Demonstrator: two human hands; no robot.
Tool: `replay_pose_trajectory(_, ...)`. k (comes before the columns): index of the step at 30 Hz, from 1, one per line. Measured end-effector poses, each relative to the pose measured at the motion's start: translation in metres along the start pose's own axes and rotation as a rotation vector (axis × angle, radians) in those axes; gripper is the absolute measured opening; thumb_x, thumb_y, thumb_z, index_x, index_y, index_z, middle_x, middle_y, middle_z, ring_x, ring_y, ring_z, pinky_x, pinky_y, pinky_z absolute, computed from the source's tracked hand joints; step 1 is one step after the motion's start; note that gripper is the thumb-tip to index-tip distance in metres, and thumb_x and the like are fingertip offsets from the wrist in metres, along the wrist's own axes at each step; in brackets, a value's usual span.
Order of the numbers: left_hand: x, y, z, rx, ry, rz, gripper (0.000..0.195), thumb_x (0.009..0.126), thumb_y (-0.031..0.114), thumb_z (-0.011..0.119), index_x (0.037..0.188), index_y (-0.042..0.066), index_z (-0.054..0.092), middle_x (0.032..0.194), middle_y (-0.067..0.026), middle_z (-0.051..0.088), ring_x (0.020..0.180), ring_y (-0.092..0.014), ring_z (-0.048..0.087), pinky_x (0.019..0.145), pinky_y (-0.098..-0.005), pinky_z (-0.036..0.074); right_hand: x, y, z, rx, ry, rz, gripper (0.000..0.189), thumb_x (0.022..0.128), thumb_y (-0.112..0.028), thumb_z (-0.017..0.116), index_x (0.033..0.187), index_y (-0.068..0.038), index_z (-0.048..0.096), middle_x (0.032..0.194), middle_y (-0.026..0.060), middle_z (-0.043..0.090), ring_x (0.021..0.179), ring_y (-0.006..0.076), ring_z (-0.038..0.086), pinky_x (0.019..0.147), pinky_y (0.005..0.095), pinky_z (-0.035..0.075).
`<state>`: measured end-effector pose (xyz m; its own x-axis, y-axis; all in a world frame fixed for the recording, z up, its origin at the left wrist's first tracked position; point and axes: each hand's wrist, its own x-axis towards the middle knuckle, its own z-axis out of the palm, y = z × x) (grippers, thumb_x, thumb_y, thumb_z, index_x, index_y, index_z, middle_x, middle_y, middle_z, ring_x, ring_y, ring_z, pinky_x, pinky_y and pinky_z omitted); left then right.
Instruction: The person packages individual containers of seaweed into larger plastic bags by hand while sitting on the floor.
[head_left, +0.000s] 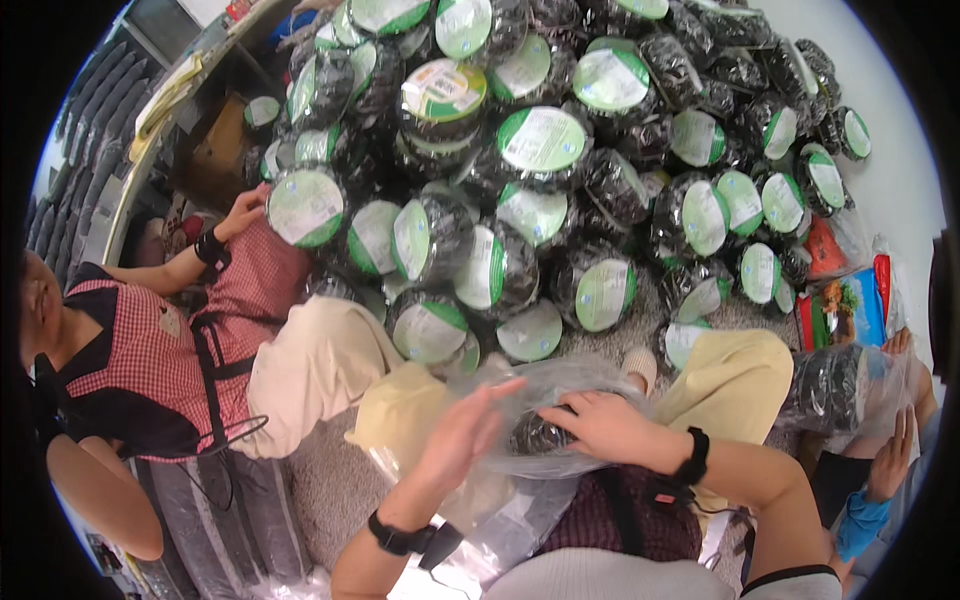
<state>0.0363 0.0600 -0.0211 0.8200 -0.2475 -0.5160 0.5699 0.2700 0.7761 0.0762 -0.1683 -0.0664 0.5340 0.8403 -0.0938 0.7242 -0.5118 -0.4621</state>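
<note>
On my lap lies a clear plastic bag (592, 375) with a round, dark, film-wrapped pack (534, 435) at its mouth. My right hand (615, 426) grips the pack from above, fingers curled over its top. My left hand (469, 435) is raised at the bag's left side, blurred, with the fingers stretched out and nothing visible in them. Clear film hangs below it over my lap. How much of the pack sits inside the bag cannot be told.
A large heap of similar packs (541, 139) with green-and-white oval labels rises before me. At left, a co-worker in a red checked apron (150, 345) touches the heap. Another person's hand (889, 457) at right is beside a bagged stack of packs (821, 386). Printed bags (847, 300) lie nearby.
</note>
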Motion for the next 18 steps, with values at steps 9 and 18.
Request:
replay_pose_trajectory(9,0.013,-0.012,-0.027,0.034,-0.042,-0.120,0.044,0.096,0.033,0.030,0.121,0.003,0.049,0.049,0.0095,0.022,0.045,-0.003,0.021,0.044,-0.0192,0.017,0.050,0.019,-0.024,0.502,0.251,-0.078,0.047,0.078,-0.014,0.059,0.121,-0.004,0.043,0.119,0.0159,0.049,0.103,0.0299,0.052,0.087,0.0386,0.040)
replay_pose_trajectory(18,0.028,-0.012,-0.013,0.007,-0.156,-0.055,0.041,0.095,0.029,0.034,0.127,0.004,0.043,0.051,0.0097,0.024,0.046,-0.001,0.022,0.044,-0.0164,0.020,0.180,0.110,0.045,0.505,0.976,0.821,0.094,0.057,-0.029,0.077,0.128,0.001,0.025,0.120,0.0235,0.038,0.113,0.0342,0.038,0.095,0.0393,0.031)
